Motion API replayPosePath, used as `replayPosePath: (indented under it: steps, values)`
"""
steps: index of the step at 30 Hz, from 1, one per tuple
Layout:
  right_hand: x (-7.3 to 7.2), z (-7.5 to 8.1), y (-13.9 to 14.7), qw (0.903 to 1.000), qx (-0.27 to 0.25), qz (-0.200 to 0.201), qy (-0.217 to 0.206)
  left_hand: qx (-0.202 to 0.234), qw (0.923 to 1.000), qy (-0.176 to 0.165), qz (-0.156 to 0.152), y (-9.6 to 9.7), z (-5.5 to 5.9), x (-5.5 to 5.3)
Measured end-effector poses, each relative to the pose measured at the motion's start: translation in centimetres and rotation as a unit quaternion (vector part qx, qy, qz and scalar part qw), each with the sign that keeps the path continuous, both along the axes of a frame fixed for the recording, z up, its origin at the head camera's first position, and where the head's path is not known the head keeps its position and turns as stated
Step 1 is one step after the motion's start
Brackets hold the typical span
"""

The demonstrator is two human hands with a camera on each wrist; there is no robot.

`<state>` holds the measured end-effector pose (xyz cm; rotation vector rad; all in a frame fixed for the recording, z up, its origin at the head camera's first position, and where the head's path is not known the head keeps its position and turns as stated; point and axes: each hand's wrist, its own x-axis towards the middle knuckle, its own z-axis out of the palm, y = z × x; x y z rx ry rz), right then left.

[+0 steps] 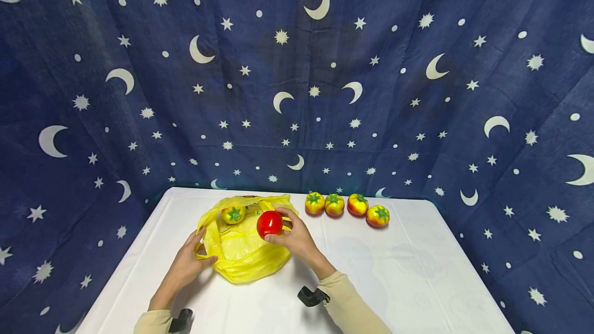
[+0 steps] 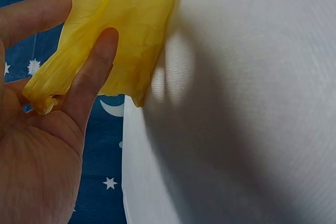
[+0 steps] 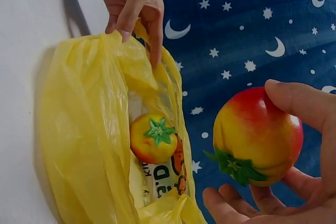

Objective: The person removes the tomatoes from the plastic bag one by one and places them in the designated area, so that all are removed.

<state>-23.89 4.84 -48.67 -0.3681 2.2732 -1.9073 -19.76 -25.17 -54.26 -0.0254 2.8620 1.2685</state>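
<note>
A yellow plastic bag [image 1: 252, 268] lies on the table with its mouth spread open. My left hand [image 1: 186, 262] holds the left side of its rim, the film between thumb and fingers, as the left wrist view shows of the bag [image 2: 131, 24]. Inside the bag sits a yellow-and-red toy tomato [image 3: 149, 142] with a green star-shaped calyx. Over the right part of the bag's mouth, my right hand [image 1: 299, 238] grips another toy tomato [image 3: 254, 135] between thumb and fingers. Its red base faces up in the head view, while its calyx shows in the right wrist view.
Several more toy tomatoes [image 1: 334, 205] stand in a loose row at the table's back edge, right of the bag. A white cloth covers the table [image 1: 417, 272]. Behind it hangs a dark blue curtain [image 1: 260, 117] with moons and stars.
</note>
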Motion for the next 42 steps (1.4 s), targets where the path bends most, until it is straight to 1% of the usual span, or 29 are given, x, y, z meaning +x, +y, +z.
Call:
replayPosePath:
  steps: [4, 12, 15, 24, 27, 32, 39, 42]
  values:
    - [-0.1, -0.2, 0.6, 0.9998, -0.017, -0.002, -0.004, -0.003, 1.0, 0.004, -0.002, -0.1, 0.0, 0.0]
    - [-0.3, -0.5, 1.7, 0.9998, -0.001, -0.018, 0.011, -0.006, 0.9999, 0.013, -0.003, -0.2, 0.0, 0.1]
    - [-0.3, -0.6, 2.2, 0.9997, -0.004, -0.019, 0.012, -0.006, 0.9999, 0.011, -0.003, -0.2, 0.0, 0.1]
    - [-1.0, -1.0, 3.5, 0.999, -0.029, -0.034, -0.002, -0.008, 0.9999, 0.011, -0.004, -0.2, -0.1, 0.0]
    - [-1.3, -1.1, 3.9, 0.9988, -0.023, -0.042, 0.002, -0.009, 0.9999, 0.011, -0.003, -0.2, -0.1, 0.0]
    - [-1.3, -1.2, 4.6, 0.9985, -0.015, -0.051, 0.009, -0.007, 1.0, 0.007, -0.001, -0.2, -0.1, 0.1]
    - [-1.0, -1.5, 5.4, 0.9986, -0.016, -0.049, -0.012, -0.006, 1.0, 0.0, 0.001, -0.2, -0.1, 0.2]
    - [-1.1, -1.8, 5.7, 0.9981, 0.001, -0.061, -0.011, -0.005, 1.0, 0.002, 0.001, -0.2, -0.1, 0.2]
